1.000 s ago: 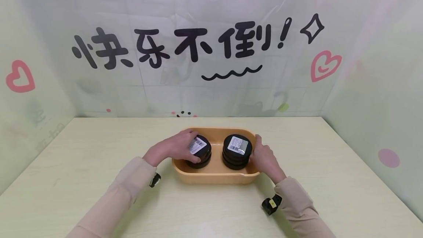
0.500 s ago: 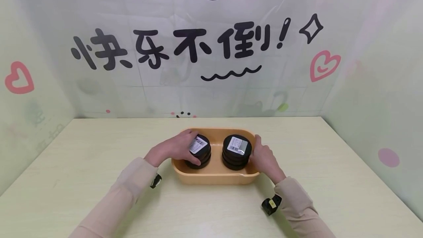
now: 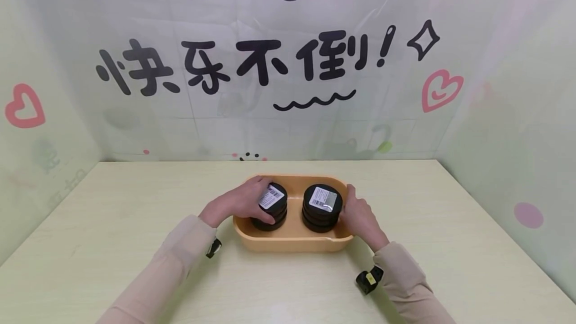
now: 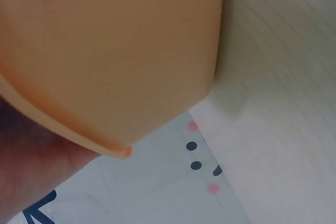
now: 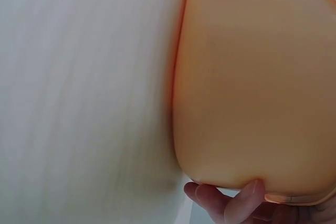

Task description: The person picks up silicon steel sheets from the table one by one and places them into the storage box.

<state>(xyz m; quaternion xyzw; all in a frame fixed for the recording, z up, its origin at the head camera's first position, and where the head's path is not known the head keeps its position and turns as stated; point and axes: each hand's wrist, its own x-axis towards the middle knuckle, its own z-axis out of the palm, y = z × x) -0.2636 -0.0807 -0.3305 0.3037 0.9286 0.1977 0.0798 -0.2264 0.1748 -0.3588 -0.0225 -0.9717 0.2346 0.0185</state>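
An orange oblong plastic bin [image 3: 292,245] with rounded ends stands on the table. Inside it are two stacks of black round containers, each topped by a white barcode label. My left hand [image 3: 246,200] reaches over the bin's left end and grips the left stack [image 3: 280,209], thumb at the front and fingers behind. At the other end, my right hand [image 3: 361,215] holds the bin's right rim, close beside the right stack [image 3: 321,216]. In the right wrist view, its fingers [image 5: 244,203] lie against the bin's outer wall. The left wrist view shows mostly the bin's outer side.
The pale wooden table [image 3: 288,294] extends around the bin. Behind it hangs a white printed backdrop [image 3: 216,134] with black lettering, and similar side panels border the table. A small black device [image 3: 370,280] is strapped under the right wrist, another [image 3: 213,248] under the left.
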